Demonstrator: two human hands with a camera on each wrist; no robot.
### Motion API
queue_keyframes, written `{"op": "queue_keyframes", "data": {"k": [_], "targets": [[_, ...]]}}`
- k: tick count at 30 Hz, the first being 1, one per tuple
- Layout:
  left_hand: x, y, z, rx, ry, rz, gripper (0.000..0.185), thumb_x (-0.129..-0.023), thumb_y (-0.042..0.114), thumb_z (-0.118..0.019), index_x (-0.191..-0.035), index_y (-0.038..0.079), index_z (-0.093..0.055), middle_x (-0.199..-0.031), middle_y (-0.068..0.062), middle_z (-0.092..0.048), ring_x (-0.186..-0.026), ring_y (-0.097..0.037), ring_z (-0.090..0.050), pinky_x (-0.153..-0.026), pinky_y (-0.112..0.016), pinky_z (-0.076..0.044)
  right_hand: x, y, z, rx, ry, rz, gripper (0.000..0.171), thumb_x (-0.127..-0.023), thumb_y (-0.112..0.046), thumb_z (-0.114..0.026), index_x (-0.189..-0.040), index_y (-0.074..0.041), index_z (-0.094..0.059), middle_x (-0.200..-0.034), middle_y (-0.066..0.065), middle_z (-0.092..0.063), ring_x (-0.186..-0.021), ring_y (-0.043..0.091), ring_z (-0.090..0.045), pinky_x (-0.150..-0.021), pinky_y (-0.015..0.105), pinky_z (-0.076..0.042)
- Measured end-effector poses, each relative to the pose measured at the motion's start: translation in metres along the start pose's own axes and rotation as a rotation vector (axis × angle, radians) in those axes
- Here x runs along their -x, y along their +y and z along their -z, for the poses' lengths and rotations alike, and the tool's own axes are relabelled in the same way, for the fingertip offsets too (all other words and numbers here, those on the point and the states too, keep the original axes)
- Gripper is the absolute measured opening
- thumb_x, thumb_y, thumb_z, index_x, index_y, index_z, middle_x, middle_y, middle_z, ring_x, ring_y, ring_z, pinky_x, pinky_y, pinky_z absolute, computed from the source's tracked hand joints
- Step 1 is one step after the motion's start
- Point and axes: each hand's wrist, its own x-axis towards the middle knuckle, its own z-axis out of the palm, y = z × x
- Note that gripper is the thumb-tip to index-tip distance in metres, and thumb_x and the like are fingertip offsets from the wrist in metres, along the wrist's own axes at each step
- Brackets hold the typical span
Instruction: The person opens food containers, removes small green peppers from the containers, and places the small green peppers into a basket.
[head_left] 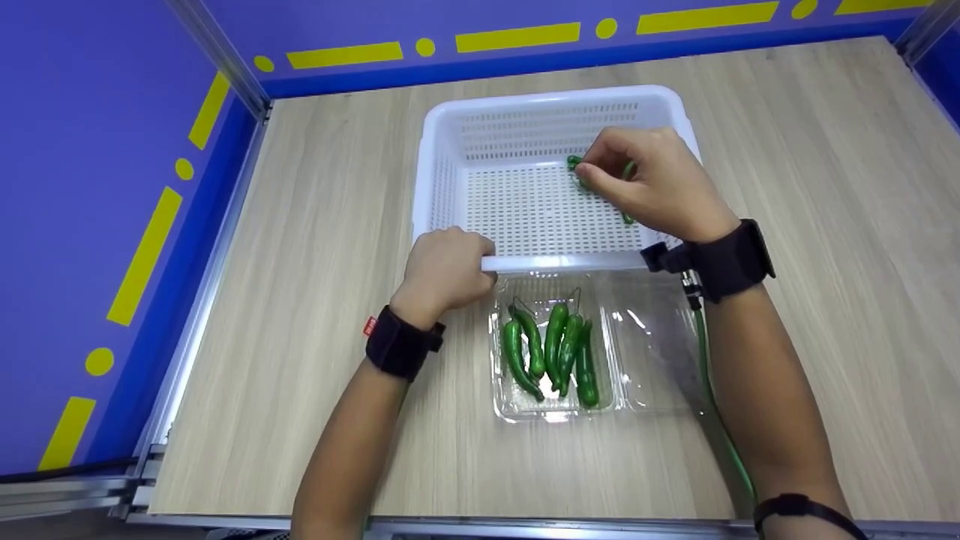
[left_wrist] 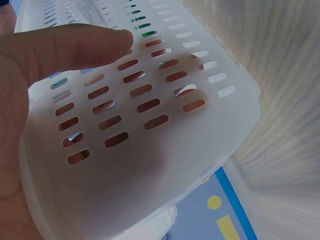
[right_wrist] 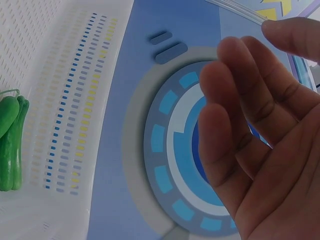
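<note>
Right hand (head_left: 652, 191) pinches peppers (head_left: 626, 214) at their stems, lengthwise toward the person, over the basket (head_left: 450, 120); left hand (head_left: 444, 271) grips its rim.

— What colour was the basket (head_left: 551, 101)?
— White, slotted all over. The peppers (head_left: 555, 352) were glossy green, the table (head_left: 315, 225) pale wood-grain.
— The walls (head_left: 97, 150)?
— Purple, with yellow dashes and dots.
</note>
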Motion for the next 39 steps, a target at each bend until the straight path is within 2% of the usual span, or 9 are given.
{"op": "queue_keyframes", "data": {"k": [9,18,23,27,32,39], "targets": [[0.000,-0.001,0.000,0.005,0.002,-0.001,0.009,-0.083,0.026,-0.067,-0.085,0.021,-0.074,-0.071,0.002,-0.065,-0.068,-0.022,-0.062,-0.060,-0.042,-0.050,0.001,-0.006,0.002,0.000,-0.031,0.012,0.015,-0.098,-0.022,-0.066,-0.094,-0.009,-0.072,-0.080,-0.003,-0.072,-0.066,0.007,-0.061,-0.060,0.016,-0.048],[-0.001,-0.001,0.001,0.002,0.001,-0.001,0.011,-0.084,0.027,-0.067,-0.088,0.020,-0.076,-0.071,0.002,-0.066,-0.068,-0.022,-0.062,-0.060,-0.042,-0.051,0.006,-0.024,0.007,0.043,-0.208,0.011,0.019,-0.099,-0.032,-0.065,-0.102,-0.014,-0.071,-0.086,-0.006,-0.071,-0.074,0.006,-0.063,-0.068,0.019,-0.049],[-0.001,-0.001,0.002,0.009,-0.004,-0.007,0.012,-0.084,0.026,-0.066,-0.089,0.020,-0.076,-0.071,0.003,-0.066,-0.067,-0.022,-0.062,-0.061,-0.041,-0.050,0.010,-0.035,0.006,0.075,-0.342,0.013,0.022,-0.098,-0.032,-0.067,-0.109,-0.012,-0.069,-0.093,-0.003,-0.072,-0.082,0.010,-0.066,-0.076,0.031,-0.053],[-0.001,-0.001,0.002,0.013,-0.002,-0.009,0.010,-0.084,0.025,-0.066,-0.086,0.020,-0.075,-0.070,0.003,-0.065,-0.067,-0.021,-0.061,-0.060,-0.041,-0.050,0.014,-0.045,0.004,0.090,-0.455,-0.023,0.028,-0.097,-0.036,-0.067,-0.114,-0.014,-0.068,-0.103,0.000,-0.074,-0.093,0.015,-0.069,-0.083,0.040,-0.055],[-0.001,-0.001,0.002,0.010,-0.004,-0.012,0.008,-0.084,0.024,-0.066,-0.081,0.019,-0.072,-0.069,0.003,-0.063,-0.065,-0.021,-0.060,-0.059,-0.040,-0.048,0.017,-0.055,0.001,0.114,-0.499,-0.031,0.031,-0.096,-0.040,-0.067,-0.117,-0.016,-0.067,-0.107,0.000,-0.074,-0.096,0.015,-0.069,-0.082,0.039,-0.054],[-0.002,-0.001,0.002,0.010,0.011,-0.015,0.008,-0.082,0.024,-0.067,-0.076,0.019,-0.069,-0.067,0.003,-0.062,-0.064,-0.021,-0.059,-0.058,-0.041,-0.049,0.021,-0.064,-0.009,0.169,-0.539,-0.039,0.035,-0.090,-0.038,-0.074,-0.118,-0.018,-0.067,-0.103,0.000,-0.074,-0.093,0.016,-0.069,-0.081,0.039,-0.055]]}}
